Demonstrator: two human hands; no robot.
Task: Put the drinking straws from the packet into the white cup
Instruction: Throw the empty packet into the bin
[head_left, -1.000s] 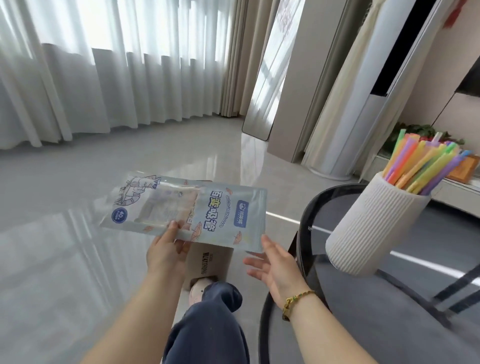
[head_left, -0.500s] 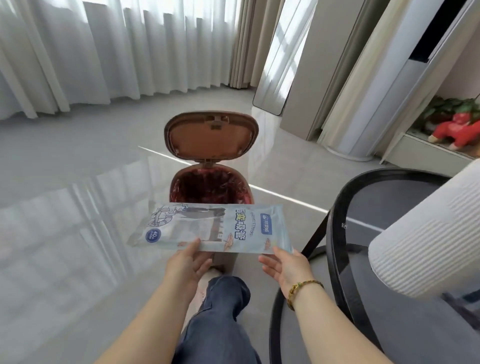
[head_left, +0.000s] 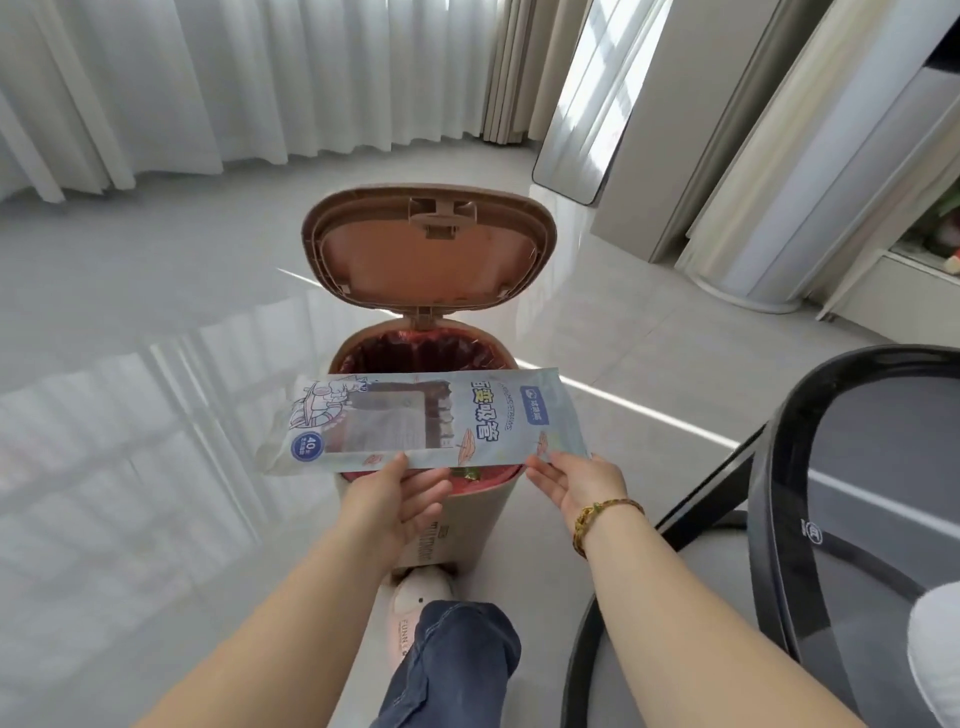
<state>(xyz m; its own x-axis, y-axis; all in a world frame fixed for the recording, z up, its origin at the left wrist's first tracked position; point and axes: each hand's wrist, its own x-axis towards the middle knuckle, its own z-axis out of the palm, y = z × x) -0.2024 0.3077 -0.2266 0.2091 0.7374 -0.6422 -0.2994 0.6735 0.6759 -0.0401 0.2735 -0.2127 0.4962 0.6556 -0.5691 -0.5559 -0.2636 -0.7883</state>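
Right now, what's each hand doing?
Left hand: pinches the packet.
Right hand: touches the packet's corner; grip cannot be told.

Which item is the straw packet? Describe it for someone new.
Find the brown bin with its lid raised, mid-frame. Flat above its open mouth is the packet, its near edge pinched by the left hand. It is the only pale blue pouch, with a round 40 badge.
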